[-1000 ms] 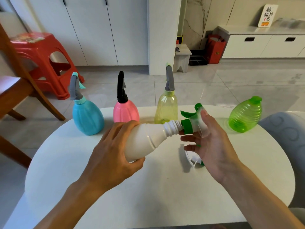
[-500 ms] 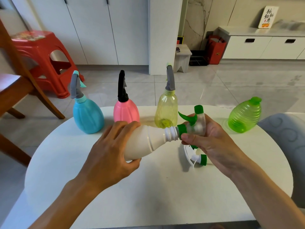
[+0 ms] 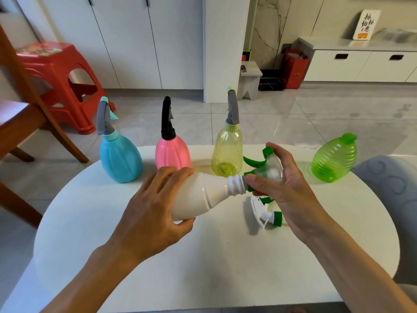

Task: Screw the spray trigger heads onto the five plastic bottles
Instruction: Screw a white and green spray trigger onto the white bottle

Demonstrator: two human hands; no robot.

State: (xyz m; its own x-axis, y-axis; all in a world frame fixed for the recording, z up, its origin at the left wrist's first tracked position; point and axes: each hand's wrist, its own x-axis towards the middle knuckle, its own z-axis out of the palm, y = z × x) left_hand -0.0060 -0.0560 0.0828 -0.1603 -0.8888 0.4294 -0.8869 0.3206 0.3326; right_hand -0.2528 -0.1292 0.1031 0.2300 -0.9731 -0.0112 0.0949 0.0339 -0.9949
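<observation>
Gripping white bottle point(image 3: 203, 195) with left hand point(image 3: 155, 213), tilted above white table point(image 3: 225, 267), neck pointing right. Pinching clear green-collared trigger head point(image 3: 268, 168) in right hand point(image 3: 286, 190), collar meeting bottle threads. Lying beneath: spare white trigger head point(image 3: 264, 211). Standing behind, capped: blue bottle point(image 3: 119, 159), pink bottle point(image 3: 172, 154), yellow bottle point(image 3: 228, 152). Sitting far right, headless: green bottle point(image 3: 334, 159).

Bare table point(image 3: 203, 267) in front; 4 bottles along the far edge, loose trigger head point(image 3: 266, 213) mid-table.
</observation>
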